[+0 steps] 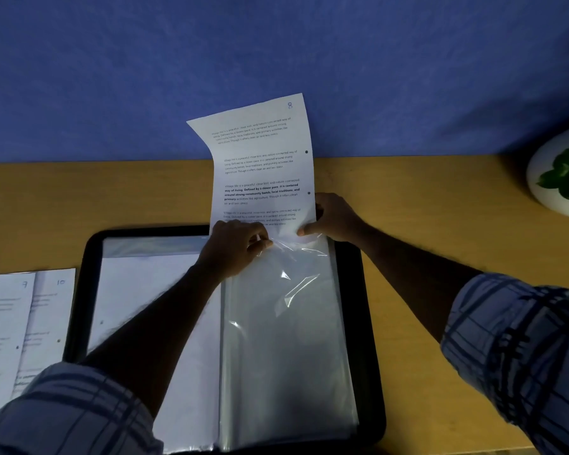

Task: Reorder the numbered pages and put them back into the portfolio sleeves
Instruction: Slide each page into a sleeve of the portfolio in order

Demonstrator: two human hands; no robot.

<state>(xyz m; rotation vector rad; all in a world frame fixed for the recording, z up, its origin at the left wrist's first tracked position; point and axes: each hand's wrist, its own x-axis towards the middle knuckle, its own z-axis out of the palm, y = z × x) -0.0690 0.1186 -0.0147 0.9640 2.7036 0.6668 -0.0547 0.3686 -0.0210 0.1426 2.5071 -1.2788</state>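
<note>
A black portfolio lies open on the wooden table. Its right side shows a clear plastic sleeve, and a filled sleeve lies on the left side. The page marked 8 stands upright, its bottom edge at the mouth of the right sleeve. My left hand pinches the sleeve's top edge by the page's lower left corner. My right hand grips the page's lower right edge. The page's top curls back towards the blue wall.
Two loose pages lie left of the portfolio, one marked 7 and one marked 10. A white pot with a green plant stands at the table's far right. A blue wall backs the table.
</note>
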